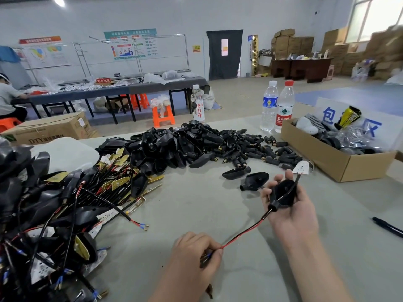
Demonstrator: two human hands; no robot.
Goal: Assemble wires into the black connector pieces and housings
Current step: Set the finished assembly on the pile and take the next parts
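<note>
My right hand [292, 212] holds a black housing [282, 194] in its curled fingers, above the grey table. A red and black wire [246, 231] runs out of the housing's narrow neck down to my left hand [194, 253], which pinches the wire's terminal end. The wire's other end leaves the top of the housing to a small white circuit board [302, 167]. Two loose housings [253, 180] lie just left of my right hand. A big heap of black housings and connector pieces [196, 144] sits behind them.
A tangle of wired assemblies and boards [54, 214] fills the left side. A cardboard box [340, 162] of parts stands at the right, with water bottles [283, 107] behind it. A black pen [388, 226] lies at the right edge. Another cardboard box [50, 129] sits far left.
</note>
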